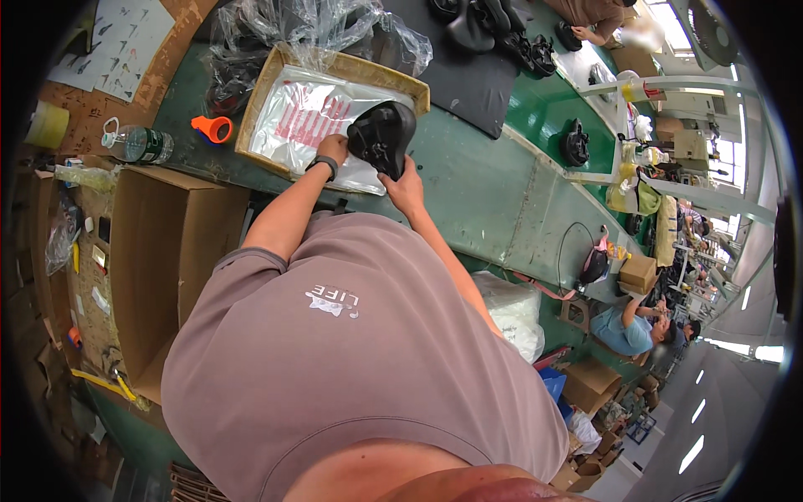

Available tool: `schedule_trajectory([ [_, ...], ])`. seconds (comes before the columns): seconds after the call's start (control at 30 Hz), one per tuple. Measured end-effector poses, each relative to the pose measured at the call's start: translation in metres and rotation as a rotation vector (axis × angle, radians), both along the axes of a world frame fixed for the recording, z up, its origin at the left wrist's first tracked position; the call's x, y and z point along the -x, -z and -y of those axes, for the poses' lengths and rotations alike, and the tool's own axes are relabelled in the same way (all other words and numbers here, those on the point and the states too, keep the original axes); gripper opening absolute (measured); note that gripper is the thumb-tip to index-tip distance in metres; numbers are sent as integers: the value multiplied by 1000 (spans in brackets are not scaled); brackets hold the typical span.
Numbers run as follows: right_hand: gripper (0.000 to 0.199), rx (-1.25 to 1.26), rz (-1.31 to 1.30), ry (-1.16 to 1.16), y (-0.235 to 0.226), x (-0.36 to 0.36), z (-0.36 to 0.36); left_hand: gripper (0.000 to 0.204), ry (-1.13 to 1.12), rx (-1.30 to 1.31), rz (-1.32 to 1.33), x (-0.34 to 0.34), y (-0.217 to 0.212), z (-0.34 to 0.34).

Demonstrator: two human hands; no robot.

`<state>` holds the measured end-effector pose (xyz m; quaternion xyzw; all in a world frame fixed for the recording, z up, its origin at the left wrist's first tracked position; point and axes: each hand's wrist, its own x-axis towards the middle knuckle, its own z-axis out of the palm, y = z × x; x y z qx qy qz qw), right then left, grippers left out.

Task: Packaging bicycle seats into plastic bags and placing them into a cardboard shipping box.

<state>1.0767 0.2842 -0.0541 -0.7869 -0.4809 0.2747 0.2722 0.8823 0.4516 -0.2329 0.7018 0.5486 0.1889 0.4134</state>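
A black bicycle saddle [381, 134] is held over a shallow cardboard tray [248, 127], its broad end pointing away from me. My right hand [405, 187] grips the saddle's near right side, with the thumb on the near end. At its left edge, my left hand [333, 151] is closed against the saddle, and the fingertips are partly hidden. A dark band [326, 166] circles my left wrist. Clear plastic bags [293, 105] with red printing lie stacked flat in the tray, beneath the saddle and my hands.
Crumpled clear plastic [326, 29] lies beyond the tray. Left of it are an orange tape ring [213, 129] and a plastic bottle [142, 144]. An open cardboard box [155, 251] stands at my left. More black saddles [473, 29] sit on a dark mat [468, 84]. Co-workers [627, 326] sit at right.
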Motion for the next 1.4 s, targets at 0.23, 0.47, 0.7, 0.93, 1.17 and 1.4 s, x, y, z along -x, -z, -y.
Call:
schedule_trajectory([
  [0.23, 90, 69, 122, -278, -12, -9, -24, 25, -285, -243, 105, 22, -124, -24],
  [0.47, 90, 126, 380, -459, -26, -12, -55, 2, 455, -582, 270, 32, -242, 31],
  [0.7, 67, 345, -1455, 72, -36, -75, -36, 12, 45, 424, 864, 64, -293, 55],
  [0.93, 73, -385, -699, 159, -144, -31, -64, 50, 87, 669, 714, -39, -307, -10],
  [1.17, 71, -447, -276, -272, -168, -156, -157, 36, -180, 1107, 1069, -185, -298, -221],
  [1.4, 82, -77, -458, 427, 46, -340, -316, 21, -523, 896, 1256, -191, -176, -325],
])
